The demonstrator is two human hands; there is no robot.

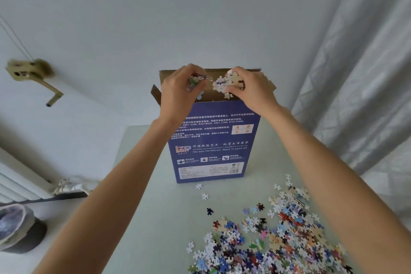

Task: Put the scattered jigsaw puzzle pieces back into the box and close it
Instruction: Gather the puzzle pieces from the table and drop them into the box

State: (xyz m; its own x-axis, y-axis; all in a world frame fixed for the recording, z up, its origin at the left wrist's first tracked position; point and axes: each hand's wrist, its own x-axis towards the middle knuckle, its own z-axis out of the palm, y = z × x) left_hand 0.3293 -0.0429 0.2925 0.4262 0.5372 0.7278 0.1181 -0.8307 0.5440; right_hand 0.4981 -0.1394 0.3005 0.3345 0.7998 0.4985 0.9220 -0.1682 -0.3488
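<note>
A blue puzzle box (pixel 213 140) stands upright on the pale table (pixel 151 218), its brown top flaps open. Over the opening, my left hand (pixel 180 91) holds a few puzzle pieces (pixel 196 80) in curled fingers. My right hand (pixel 249 89) grips a bigger clump of pale pieces (pixel 226 83), and some hang loose below it. A wide heap of scattered coloured pieces (pixel 273 236) lies on the table at the front right, with a few stray ones (pixel 204 196) closer to the box.
A grey curtain (pixel 355 73) hangs at the right beyond the table. A radiator (pixel 20 182) and pipe run along the left wall, with a dark bin (pixel 20 231) on the floor. A brass window crank (pixel 33 75) sticks out at the upper left.
</note>
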